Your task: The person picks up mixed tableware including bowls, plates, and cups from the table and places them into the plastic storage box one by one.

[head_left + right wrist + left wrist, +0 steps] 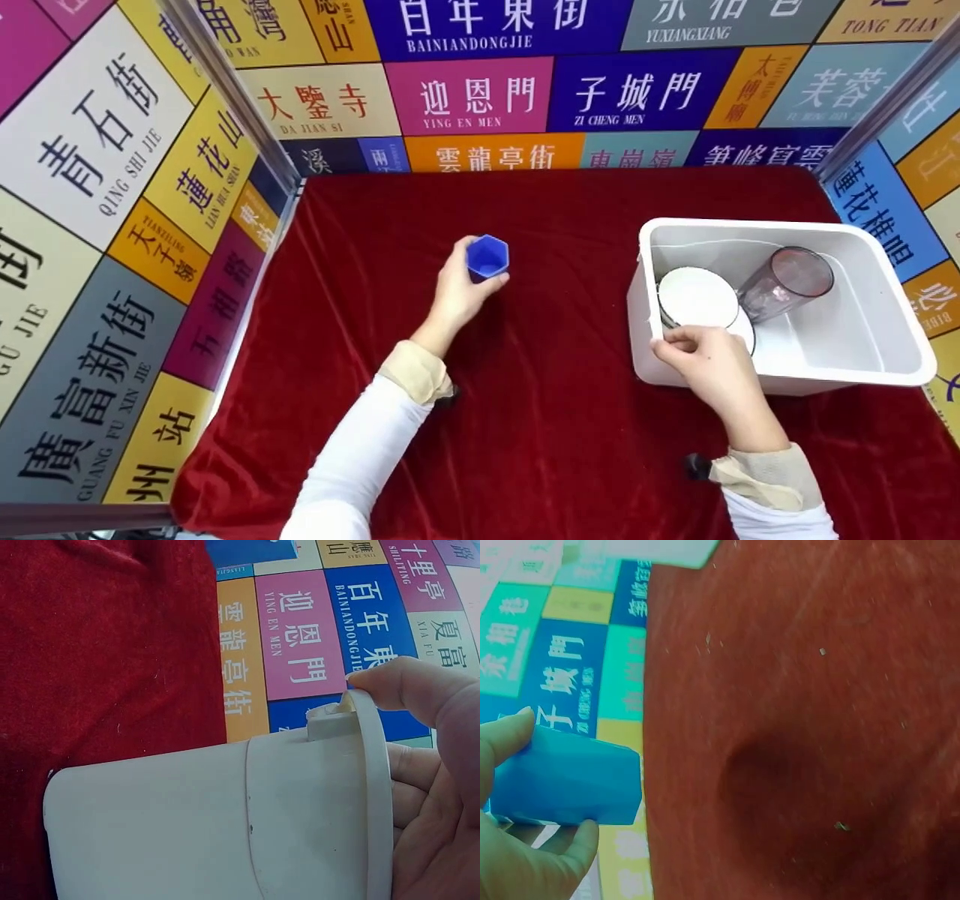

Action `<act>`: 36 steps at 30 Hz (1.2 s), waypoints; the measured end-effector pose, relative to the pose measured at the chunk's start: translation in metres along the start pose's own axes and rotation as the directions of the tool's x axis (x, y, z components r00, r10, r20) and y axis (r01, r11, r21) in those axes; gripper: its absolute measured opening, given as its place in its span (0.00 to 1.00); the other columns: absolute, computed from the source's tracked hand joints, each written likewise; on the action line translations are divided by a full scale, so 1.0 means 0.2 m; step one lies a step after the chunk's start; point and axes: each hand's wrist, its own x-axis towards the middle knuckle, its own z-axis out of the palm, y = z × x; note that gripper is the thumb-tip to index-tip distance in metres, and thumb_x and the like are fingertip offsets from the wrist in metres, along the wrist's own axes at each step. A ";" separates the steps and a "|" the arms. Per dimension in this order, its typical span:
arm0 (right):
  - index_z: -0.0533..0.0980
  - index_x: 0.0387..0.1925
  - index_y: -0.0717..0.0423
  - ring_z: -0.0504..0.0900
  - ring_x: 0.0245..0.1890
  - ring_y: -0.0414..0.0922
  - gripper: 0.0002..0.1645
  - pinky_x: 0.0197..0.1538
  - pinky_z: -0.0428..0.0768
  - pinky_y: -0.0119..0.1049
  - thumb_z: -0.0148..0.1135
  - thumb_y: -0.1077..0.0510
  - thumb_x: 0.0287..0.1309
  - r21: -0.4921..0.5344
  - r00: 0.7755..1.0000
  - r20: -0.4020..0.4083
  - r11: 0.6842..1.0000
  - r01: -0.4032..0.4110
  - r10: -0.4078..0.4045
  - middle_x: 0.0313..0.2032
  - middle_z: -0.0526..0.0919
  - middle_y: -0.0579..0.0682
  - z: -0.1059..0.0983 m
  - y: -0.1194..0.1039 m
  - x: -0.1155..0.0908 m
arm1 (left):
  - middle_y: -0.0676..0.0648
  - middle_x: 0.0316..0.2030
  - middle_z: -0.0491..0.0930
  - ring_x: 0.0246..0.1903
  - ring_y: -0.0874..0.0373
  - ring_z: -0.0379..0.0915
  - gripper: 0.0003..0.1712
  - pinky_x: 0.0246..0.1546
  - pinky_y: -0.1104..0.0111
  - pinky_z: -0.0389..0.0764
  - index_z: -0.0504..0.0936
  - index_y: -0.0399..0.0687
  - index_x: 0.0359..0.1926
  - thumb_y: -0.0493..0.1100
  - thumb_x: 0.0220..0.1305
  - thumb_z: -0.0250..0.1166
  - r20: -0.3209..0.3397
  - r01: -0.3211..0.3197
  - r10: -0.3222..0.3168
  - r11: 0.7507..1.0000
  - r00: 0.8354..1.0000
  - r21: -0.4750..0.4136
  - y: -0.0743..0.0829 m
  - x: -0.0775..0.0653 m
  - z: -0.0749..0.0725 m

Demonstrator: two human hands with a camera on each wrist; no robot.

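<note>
My left hand (461, 289) grips a blue hexagonal cup (487, 259) around its sides, its open top showing in the head view. In the left wrist view the cup (570, 776) is between thumb and fingers, held above the red cloth, which carries a dark shadow. My right hand (712, 367) pinches the left front rim of a white plastic bin (840, 379). Seen from the right wrist, the thumb lies over the rim of the bin (157, 825) and the other fingers are on its inner side.
Inside the bin are a round white dish (697, 296), another white piece partly hidden under it, and a tinted clear glass (799, 281) leaning to one side. A wrinkled red cloth (555, 420) covers the table. Panels with printed signs (472, 97) enclose the back and sides.
</note>
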 end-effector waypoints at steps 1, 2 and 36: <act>0.88 0.42 0.55 0.89 0.42 0.54 0.16 0.45 0.79 0.45 0.66 0.49 0.61 0.003 1.000 -0.001 1.000 0.000 0.000 0.36 0.91 0.54 0.00 0.00 0.00 | 0.43 0.61 0.78 0.60 0.48 0.75 0.45 0.65 0.58 0.73 0.69 0.44 0.67 0.43 0.51 0.80 0.010 -0.008 0.008 1.000 1.000 -0.002 0.02 -0.01 0.00; 0.88 0.42 0.55 0.89 0.42 0.54 0.16 0.45 0.79 0.45 0.66 0.49 0.61 0.006 1.000 -0.001 1.000 0.000 0.000 0.36 0.91 0.54 0.00 0.00 0.00 | 0.43 0.61 0.78 0.60 0.49 0.75 0.44 0.65 0.58 0.73 0.69 0.44 0.67 0.44 0.51 0.80 0.020 -0.017 0.017 1.000 1.000 -0.001 0.03 -0.01 0.01; 0.87 0.44 0.57 0.88 0.44 0.56 0.19 0.45 0.79 0.45 0.66 0.47 0.61 0.034 1.000 0.002 0.999 -0.008 0.008 0.38 0.91 0.56 0.00 0.00 0.00 | 0.48 0.58 0.80 0.58 0.53 0.77 0.43 0.61 0.64 0.76 0.70 0.50 0.67 0.49 0.52 0.79 0.302 -0.192 0.189 0.981 0.935 -0.020 0.40 -0.24 0.18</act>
